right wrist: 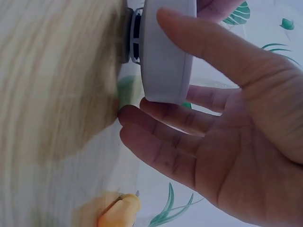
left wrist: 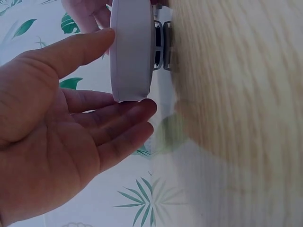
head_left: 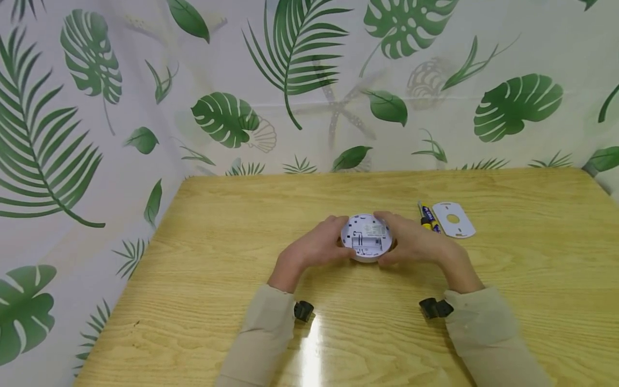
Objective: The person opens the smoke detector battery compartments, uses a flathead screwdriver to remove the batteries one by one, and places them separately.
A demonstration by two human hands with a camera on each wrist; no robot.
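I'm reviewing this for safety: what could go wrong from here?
The round white device might slip, since the left hand and right hand hold it around its edge. Its slotted underside faces the table closely, so lowering or pressing could scuff it. The right hand could also knock the batteries lying beside it.

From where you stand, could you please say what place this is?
Probably an indoor tabletop workspace: a wood-grain table, a leaf-print backdrop behind it, and a likely smoke detector and mounting plate.
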